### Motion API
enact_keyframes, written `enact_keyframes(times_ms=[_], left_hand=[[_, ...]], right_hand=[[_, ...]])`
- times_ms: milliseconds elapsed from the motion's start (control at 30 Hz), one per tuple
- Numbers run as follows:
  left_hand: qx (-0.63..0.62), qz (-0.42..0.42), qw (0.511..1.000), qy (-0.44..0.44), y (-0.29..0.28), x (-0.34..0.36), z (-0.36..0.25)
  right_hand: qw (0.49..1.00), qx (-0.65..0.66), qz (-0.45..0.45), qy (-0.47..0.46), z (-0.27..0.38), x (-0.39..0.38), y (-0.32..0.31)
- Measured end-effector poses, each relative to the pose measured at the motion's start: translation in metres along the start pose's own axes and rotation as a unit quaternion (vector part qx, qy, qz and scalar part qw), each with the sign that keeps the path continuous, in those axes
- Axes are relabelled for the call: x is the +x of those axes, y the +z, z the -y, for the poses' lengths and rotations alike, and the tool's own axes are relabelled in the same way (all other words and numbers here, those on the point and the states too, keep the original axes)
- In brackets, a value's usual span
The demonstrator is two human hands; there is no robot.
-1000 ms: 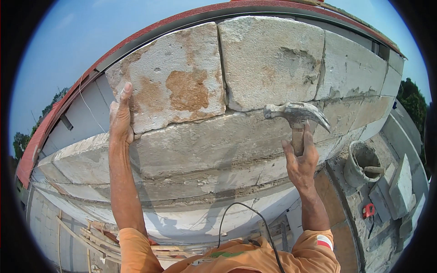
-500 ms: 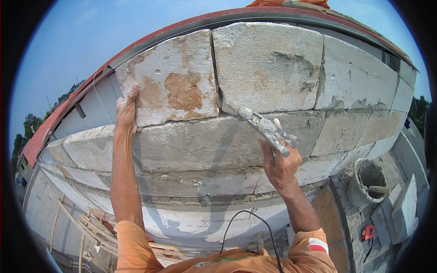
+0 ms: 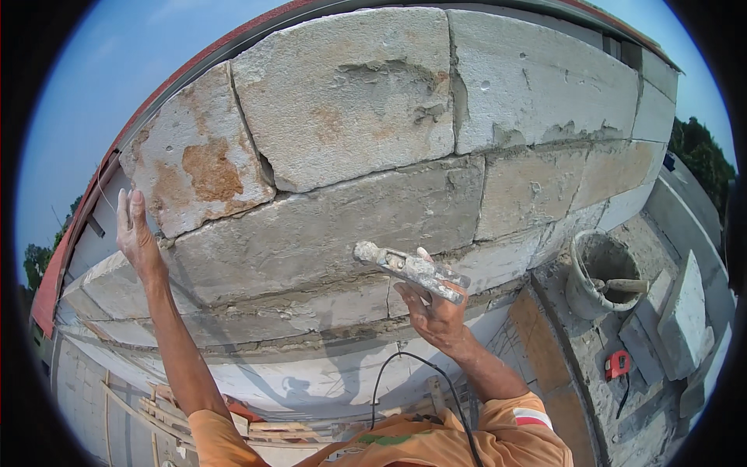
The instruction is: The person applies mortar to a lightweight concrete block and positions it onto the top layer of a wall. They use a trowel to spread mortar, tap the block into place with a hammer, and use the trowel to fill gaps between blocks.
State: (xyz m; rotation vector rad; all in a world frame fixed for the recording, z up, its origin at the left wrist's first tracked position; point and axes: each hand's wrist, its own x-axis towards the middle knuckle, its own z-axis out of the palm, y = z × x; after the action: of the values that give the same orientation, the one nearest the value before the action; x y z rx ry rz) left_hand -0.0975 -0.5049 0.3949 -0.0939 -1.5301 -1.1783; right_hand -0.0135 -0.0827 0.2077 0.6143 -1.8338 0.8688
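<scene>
My left hand (image 3: 138,237), dusted white, is open with fingers pointing up at the lower left edge of the rust-stained white block (image 3: 208,170); whether it touches the block is unclear. My right hand (image 3: 436,317) grips a mortar-crusted claw hammer (image 3: 405,266), held sideways below the top course. A larger pale block (image 3: 342,117) stands beside the stained one, a dark gap between them. Beneath both runs a long grey, mortar-smeared block (image 3: 327,226) in the wall.
On the right, a bucket with a handled tool (image 3: 588,288), loose slabs (image 3: 681,319) and a red tape measure (image 3: 617,366) sit on a dusty ledge (image 3: 599,424). A red roof edge (image 3: 54,280) runs behind the wall. Bamboo poles (image 3: 140,412) and a black cable (image 3: 443,373) are below.
The view has shifted, moving the blocks leftward and up. My left hand has loosened from the block's side, fingers straighter. My right hand has lowered the hammer and turned it, head now leftward.
</scene>
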Motion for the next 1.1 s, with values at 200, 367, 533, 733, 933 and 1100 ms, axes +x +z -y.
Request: enact_keyframes(times_ms=[200, 367, 533, 733, 933, 1100], left_hand=[[-0.025, 0.034, 0.986, 0.164, 0.049, -0.102, -0.039], [-0.026, 0.24, 0.942, 0.232, 0.071, -0.212, -0.036], [-0.154, 0.47, 0.868, 0.047, 0.119, -0.34, -0.027], [-0.279, 0.653, 0.598, -0.373, 0.227, -0.431, -0.088], [-0.301, 0.692, 0.423, -0.501, 0.357, -0.516, -0.156], [-0.253, 0.647, 0.413, -0.589, 0.433, -0.565, -0.203]], right_hand=[[0.987, 0.037, -0.066, 0.143, -0.027, -0.076, -0.053], [0.95, -0.08, -0.083, 0.289, -0.015, -0.122, -0.127], [0.846, -0.109, -0.216, 0.475, 0.008, -0.17, -0.199], [0.737, -0.198, -0.279, 0.583, 0.041, -0.226, -0.273], [0.639, -0.373, -0.238, 0.629, 0.08, -0.244, -0.362], [0.565, -0.425, -0.236, 0.667, 0.105, -0.3, -0.442]])
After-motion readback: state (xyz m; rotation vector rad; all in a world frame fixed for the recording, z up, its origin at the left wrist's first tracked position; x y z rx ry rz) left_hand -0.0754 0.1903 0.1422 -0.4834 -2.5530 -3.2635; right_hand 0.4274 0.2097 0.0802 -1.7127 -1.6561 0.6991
